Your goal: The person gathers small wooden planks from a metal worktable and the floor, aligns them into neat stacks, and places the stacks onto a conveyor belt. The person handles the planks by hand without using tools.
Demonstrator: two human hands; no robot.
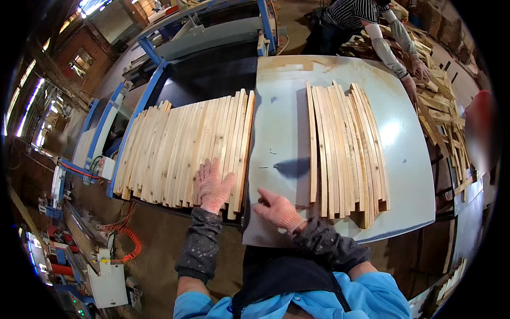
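My left hand (213, 186), in a pale pink work glove, lies with spread fingers on a wide row of light wooden strips (175, 149). The strips sit side by side, their near ends uneven, on a black surface at the left. My right hand (279, 210), gloved the same way, is over the near part of the pale metal tabletop (284, 127), with a finger stretched to the left and nothing seen in it. To its right a second, smaller group of wooden strips (345, 154) lies on the tabletop, one strip slightly apart at its left side.
A blue machine frame (151, 50) borders the black bed (212, 72). At the far right, a co-worker's hands (417, 74) reach to a heap of loose wooden strips (446, 117). An orange coiled hose (133, 244) and a white box (108, 284) stand at lower left.
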